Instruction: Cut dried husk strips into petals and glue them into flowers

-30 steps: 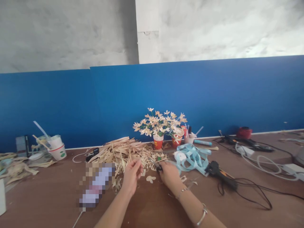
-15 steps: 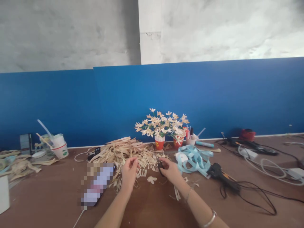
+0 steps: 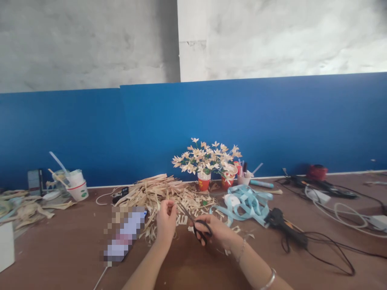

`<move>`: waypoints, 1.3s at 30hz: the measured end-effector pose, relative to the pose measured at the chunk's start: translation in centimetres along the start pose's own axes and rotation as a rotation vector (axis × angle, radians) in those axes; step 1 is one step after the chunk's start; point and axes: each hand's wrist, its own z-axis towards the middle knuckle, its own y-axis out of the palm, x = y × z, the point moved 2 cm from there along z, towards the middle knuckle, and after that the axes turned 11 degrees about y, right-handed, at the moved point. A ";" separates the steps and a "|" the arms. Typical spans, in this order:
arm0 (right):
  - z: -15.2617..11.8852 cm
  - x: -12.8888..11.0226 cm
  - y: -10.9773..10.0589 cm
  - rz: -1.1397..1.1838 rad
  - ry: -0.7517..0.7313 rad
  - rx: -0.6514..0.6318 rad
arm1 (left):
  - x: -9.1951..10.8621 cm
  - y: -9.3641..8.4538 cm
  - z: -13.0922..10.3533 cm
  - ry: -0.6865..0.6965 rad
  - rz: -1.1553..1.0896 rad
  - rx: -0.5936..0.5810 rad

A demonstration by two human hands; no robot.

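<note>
Black-handled scissors (image 3: 202,231) are in my right hand (image 3: 213,229), its fingers around the handle loops, and the blades point up and left toward my left hand. Thumb and fingers of my left hand (image 3: 167,217) are pinched together; a thin pale strip seems to rise from them, but it blends with the heap behind. That heap of dry, straw-coloured husk strips (image 3: 145,193) lies just beyond both hands. Behind it, pale husk flowers (image 3: 205,157) stand in a red and white cup (image 3: 203,183).
Light blue ribbon (image 3: 249,203) and a black glue gun (image 3: 287,229) with cables lie to the right. A phone (image 3: 128,235) rests at left, with a cup of sticks (image 3: 78,191) farther left. Behind the table stands a blue panel (image 3: 151,129).
My right hand has moved slightly left and down, and the scissors have swung so their blades show near my left hand. My left hand has closed into a tighter pinch.
</note>
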 end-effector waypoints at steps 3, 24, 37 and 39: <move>0.4 0.4 0.2 0.056 -0.012 0.017 | 0.0 0.3 -0.2 -0.012 -0.038 -0.025; 1.2 -0.2 -1.9 -0.172 -0.090 0.543 | -0.1 0.9 -0.4 -0.115 -0.040 -0.161; 0.9 0.7 -4.0 -1.061 0.163 0.937 | -0.8 1.5 -0.7 -0.533 -0.507 -0.221; 1.0 0.8 -4.4 -1.003 0.187 0.918 | -0.7 1.6 -0.8 -0.553 -0.523 -0.235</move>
